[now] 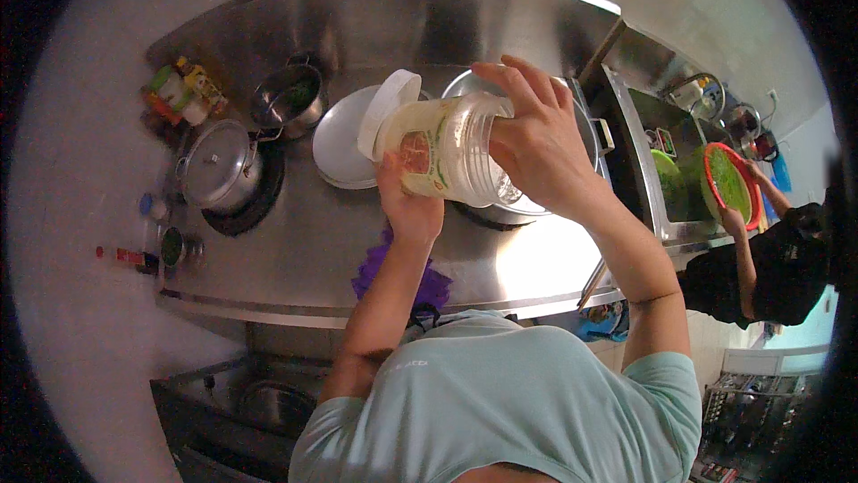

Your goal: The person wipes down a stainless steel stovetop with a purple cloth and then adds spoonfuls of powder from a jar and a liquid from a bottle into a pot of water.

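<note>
My left hand (409, 205) grips a large clear plastic jar (442, 148) from below, near its base, and holds it tilted on its side. The jar bears a printed label, and its mouth faces right. A white screw lid (389, 111) is at the jar's base end, by my left hand. At the mouth is my right hand (536, 128), its thumb side at or inside the opening; some fingers are raised, and whether they hold anything is hidden. Behind the jar and my right hand sits a wide metal pot (459, 84). White plates (342, 148) lie stacked left of it.
A lidded pot (221, 164) and an open pot with greens (291, 97) stand at left, near bottles and a small metal cup (175, 246). Purple cloth (375, 275) lies at the front edge. At right, a co-worker holds a red-rimmed basket (730, 185) over the sink.
</note>
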### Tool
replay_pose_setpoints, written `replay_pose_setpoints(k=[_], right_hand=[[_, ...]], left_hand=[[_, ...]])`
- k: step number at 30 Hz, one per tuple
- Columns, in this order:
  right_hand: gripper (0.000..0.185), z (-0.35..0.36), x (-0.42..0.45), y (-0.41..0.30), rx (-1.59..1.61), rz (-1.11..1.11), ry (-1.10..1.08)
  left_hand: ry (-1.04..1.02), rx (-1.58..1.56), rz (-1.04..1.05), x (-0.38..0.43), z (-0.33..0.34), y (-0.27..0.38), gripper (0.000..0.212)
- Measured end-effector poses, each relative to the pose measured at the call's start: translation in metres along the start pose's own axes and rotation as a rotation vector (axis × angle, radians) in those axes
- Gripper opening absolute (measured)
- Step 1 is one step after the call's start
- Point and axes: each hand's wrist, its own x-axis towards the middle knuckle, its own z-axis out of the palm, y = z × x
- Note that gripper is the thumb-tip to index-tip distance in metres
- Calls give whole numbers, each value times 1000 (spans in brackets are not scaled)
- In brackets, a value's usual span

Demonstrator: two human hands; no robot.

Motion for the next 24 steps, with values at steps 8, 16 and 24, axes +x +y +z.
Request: replay_pose_setpoints(k=[8, 16, 24], right_hand=[[11, -14, -17, 12, 590, -53, 119], [22, -40, -42, 5, 62, -298, 684], [28, -38, -52, 20, 23, -311, 629]], left_hand=[[-36, -207, -226, 5, 23, -19, 52], [-258, -258, -358, 24, 50, -6, 57], [-293, -319, -484, 24, 56, -22, 63]])
